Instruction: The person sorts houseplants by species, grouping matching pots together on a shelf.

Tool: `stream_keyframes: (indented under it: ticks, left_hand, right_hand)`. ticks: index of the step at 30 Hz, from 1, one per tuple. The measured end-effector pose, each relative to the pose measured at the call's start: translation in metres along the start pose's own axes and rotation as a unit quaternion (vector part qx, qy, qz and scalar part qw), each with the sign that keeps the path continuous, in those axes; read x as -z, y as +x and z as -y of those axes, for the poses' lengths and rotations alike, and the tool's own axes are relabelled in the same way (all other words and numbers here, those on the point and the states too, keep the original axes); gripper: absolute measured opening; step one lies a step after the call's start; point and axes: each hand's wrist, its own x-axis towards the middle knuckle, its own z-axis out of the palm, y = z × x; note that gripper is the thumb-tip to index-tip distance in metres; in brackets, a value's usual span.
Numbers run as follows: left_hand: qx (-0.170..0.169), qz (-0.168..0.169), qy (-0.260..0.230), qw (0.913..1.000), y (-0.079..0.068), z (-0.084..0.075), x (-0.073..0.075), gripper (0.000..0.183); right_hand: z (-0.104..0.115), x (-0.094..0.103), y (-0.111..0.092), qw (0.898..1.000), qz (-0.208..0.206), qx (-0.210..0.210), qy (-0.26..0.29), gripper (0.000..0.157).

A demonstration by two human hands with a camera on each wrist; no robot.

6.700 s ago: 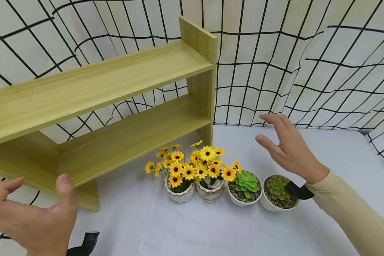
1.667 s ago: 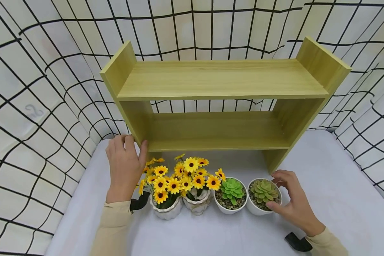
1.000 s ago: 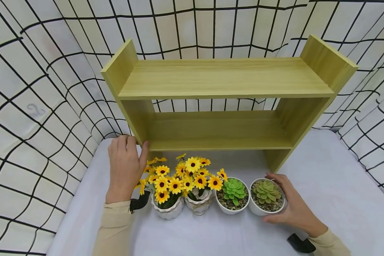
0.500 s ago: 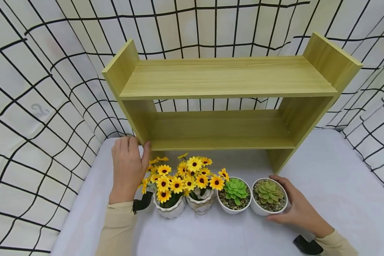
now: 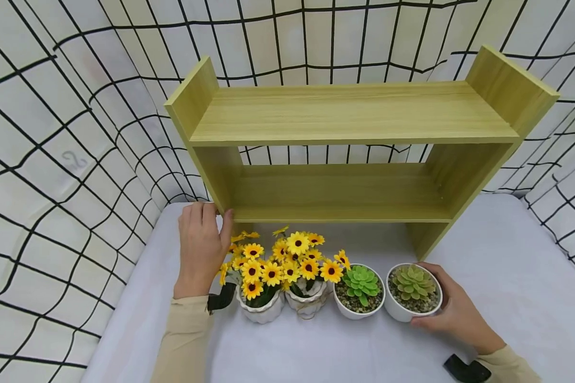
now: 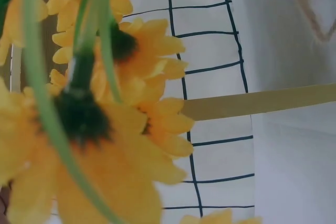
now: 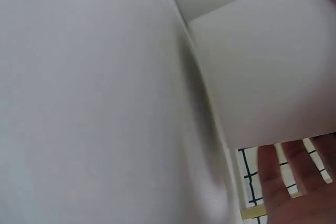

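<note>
My left hand [image 5: 201, 247] holds the left side panel of a two-tier wooden shelf [image 5: 354, 114], thumb at the front edge and fingers round the outer side. On the right, my right hand [image 5: 460, 314] grips a white pot holding a dull green succulent [image 5: 414, 282], thumb in front and fingers behind. The right wrist view shows that pot's smooth wall [image 7: 262, 72] close up, with fingers [image 7: 299, 169] beyond it. Beside it stands a second white pot with a bright green succulent [image 5: 361, 284]. Yellow flowers [image 6: 105, 129] fill much of the left wrist view.
Two whitish pots of yellow flowers, a left one [image 5: 262, 308] and a right one [image 5: 308, 303], stand between my left hand and the succulents, before the shelf. A white cloth [image 5: 340, 351] covers the table. White fabric with black grid lines [image 5: 76, 159] surrounds it.
Both hands were raised and apart from everything at first. The left then took the shelf's side panel; the right came down and closed round the rightmost pot. The head view has shifted.
</note>
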Motion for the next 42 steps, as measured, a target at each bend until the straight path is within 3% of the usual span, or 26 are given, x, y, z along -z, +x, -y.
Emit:
stream_keyframes:
  ticks: [12, 16, 24, 33, 42]
  left_hand:
    - [-0.006, 0.0, 0.021, 0.9998, 0.0, 0.005, 0.001, 0.029]
    - [-0.006, 0.0, 0.022, 0.9997, 0.001, 0.005, 0.001, 0.028]
    - [-0.001, 0.015, 0.05, 0.9987, 0.001, 0.001, 0.001, 0.033]
    - [-0.004, 0.004, 0.042, 0.9991, 0.001, 0.0, 0.001, 0.031]
    - [0.0, 0.007, 0.025, 0.9997, 0.0, -0.002, 0.0, 0.031]
  right_hand:
    - [0.034, 0.009, 0.02, 0.999, -0.049, 0.002, -0.004, 0.109]
    - [0.052, 0.011, 0.029, 0.997, -0.07, 0.021, 0.008, 0.112]
    - [0.096, 0.013, 0.055, 0.993, -0.111, 0.04, -0.029, 0.115]
    - [0.13, 0.01, 0.087, 0.993, -0.102, 0.039, -0.033, 0.108]
    - [0.152, -0.006, 0.122, 0.997, -0.065, 0.028, 0.006, 0.101]
